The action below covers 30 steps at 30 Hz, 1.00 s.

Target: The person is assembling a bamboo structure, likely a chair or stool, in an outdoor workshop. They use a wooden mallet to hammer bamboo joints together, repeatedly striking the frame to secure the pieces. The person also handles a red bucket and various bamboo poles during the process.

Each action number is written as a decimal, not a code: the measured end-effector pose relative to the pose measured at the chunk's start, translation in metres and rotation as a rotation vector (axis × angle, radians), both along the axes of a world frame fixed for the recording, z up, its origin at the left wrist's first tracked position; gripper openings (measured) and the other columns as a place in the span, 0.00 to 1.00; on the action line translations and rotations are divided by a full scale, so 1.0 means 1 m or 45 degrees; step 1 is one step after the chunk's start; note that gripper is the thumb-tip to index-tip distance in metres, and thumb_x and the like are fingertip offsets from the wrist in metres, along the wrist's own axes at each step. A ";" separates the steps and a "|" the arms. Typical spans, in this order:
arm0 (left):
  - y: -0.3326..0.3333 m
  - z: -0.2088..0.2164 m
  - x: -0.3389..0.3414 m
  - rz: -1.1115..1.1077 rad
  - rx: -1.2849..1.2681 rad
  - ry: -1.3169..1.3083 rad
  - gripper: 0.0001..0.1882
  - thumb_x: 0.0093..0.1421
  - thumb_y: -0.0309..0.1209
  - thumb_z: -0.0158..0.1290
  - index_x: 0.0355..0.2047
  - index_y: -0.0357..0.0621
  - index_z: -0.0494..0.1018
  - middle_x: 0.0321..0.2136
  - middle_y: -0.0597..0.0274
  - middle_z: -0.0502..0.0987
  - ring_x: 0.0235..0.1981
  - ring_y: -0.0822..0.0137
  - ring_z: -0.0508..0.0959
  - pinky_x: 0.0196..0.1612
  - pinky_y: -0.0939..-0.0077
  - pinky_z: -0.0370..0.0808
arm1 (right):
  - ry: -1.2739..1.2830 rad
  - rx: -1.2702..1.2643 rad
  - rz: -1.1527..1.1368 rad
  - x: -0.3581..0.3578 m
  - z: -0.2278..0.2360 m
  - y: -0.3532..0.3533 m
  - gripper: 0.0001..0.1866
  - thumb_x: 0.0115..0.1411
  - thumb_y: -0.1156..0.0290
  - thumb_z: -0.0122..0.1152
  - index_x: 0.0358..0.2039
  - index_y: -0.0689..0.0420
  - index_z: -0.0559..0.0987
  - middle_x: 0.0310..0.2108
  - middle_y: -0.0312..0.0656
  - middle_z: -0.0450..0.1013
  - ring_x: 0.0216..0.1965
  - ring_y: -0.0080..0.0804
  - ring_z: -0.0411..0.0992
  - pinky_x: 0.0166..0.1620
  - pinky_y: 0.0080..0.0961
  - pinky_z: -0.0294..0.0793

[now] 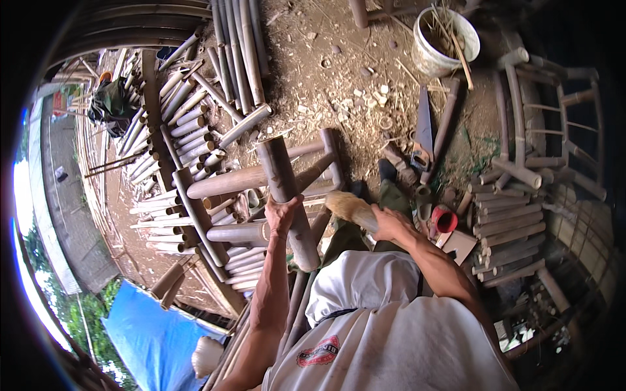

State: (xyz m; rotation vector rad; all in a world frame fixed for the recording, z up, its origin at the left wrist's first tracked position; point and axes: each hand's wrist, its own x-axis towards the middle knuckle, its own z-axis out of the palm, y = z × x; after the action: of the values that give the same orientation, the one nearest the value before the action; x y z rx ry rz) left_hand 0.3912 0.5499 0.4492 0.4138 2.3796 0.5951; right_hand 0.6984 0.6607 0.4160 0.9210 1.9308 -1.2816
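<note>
My left hand (283,214) is wrapped round a thick bamboo post (279,171), part of a bamboo frame (306,177) with crosspieces joined into it. The frame stands in front of me, tilted, with rails running off to the left and away. In my right hand (391,225) is a short wooden mallet (351,212), gripped at its lower end. Its thick head looks worn and frayed, pale tan, and points left toward the post without touching it. Part of the frame's lower side is hidden behind my left hand and the post.
Cut bamboo pieces (195,140) lie in rows at left, and another stack (508,225) stands at right. A handsaw (424,127) rests on the shaving-covered ground (306,72). Beyond it is a white bucket (430,58). A red cup (445,219) sits by my right forearm; a bamboo chair frame (554,111) stands farther right.
</note>
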 end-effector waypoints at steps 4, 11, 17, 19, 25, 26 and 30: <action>0.022 -0.001 0.012 -0.067 0.109 0.094 0.34 0.37 0.45 0.70 0.41 0.34 0.77 0.34 0.50 0.83 0.36 0.58 0.83 0.43 0.66 0.77 | 0.125 -0.037 -0.014 -0.018 -0.032 -0.013 0.46 0.39 0.64 0.71 0.59 0.54 0.59 0.49 0.61 0.70 0.49 0.61 0.73 0.50 0.48 0.76; 0.035 -0.017 0.020 0.067 0.196 -0.198 0.32 0.44 0.39 0.70 0.48 0.37 0.73 0.38 0.59 0.79 0.37 0.67 0.78 0.44 0.70 0.75 | 0.188 -0.108 -0.095 -0.026 -0.059 -0.021 0.50 0.40 0.63 0.73 0.64 0.53 0.57 0.51 0.61 0.69 0.49 0.60 0.74 0.50 0.47 0.77; 0.035 -0.016 0.018 0.058 0.299 -0.232 0.40 0.50 0.55 0.66 0.52 0.36 0.71 0.44 0.58 0.77 0.44 0.66 0.75 0.51 0.70 0.71 | -0.165 -0.119 -0.459 -0.011 -0.046 0.023 0.56 0.46 0.54 0.71 0.67 0.62 0.48 0.53 0.66 0.69 0.54 0.58 0.71 0.57 0.42 0.73; 0.042 -0.008 0.022 0.069 0.338 -0.159 0.42 0.48 0.58 0.67 0.50 0.33 0.72 0.41 0.56 0.79 0.42 0.65 0.77 0.49 0.70 0.72 | -0.052 -0.205 -0.798 -0.017 -0.038 0.015 0.59 0.48 0.50 0.69 0.67 0.68 0.45 0.55 0.69 0.66 0.57 0.60 0.69 0.59 0.39 0.70; 0.038 -0.004 0.017 0.045 0.350 -0.081 0.38 0.50 0.55 0.66 0.48 0.31 0.74 0.39 0.53 0.80 0.40 0.65 0.78 0.48 0.69 0.73 | 0.235 -0.567 -1.000 -0.063 0.000 -0.019 0.58 0.46 0.46 0.71 0.64 0.72 0.52 0.58 0.68 0.65 0.58 0.56 0.68 0.60 0.36 0.69; 0.039 -0.002 0.019 0.035 0.364 -0.062 0.38 0.50 0.54 0.66 0.48 0.31 0.74 0.40 0.53 0.80 0.40 0.65 0.78 0.48 0.69 0.73 | 0.263 -0.509 -1.127 -0.066 0.001 -0.029 0.58 0.46 0.48 0.72 0.64 0.73 0.52 0.58 0.67 0.65 0.58 0.54 0.69 0.60 0.36 0.69; 0.029 -0.017 0.011 0.025 0.332 -0.121 0.37 0.51 0.52 0.66 0.49 0.31 0.74 0.40 0.51 0.81 0.41 0.63 0.79 0.48 0.69 0.74 | 0.354 -0.587 -1.161 -0.068 0.022 -0.039 0.53 0.47 0.51 0.73 0.62 0.73 0.57 0.57 0.64 0.67 0.57 0.51 0.70 0.58 0.36 0.70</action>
State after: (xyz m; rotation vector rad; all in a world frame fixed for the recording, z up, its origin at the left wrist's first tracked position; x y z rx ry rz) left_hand 0.4025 0.5794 0.4323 0.4645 2.2248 0.9185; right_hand 0.6299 0.6219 0.4377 1.4892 1.2738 -2.3460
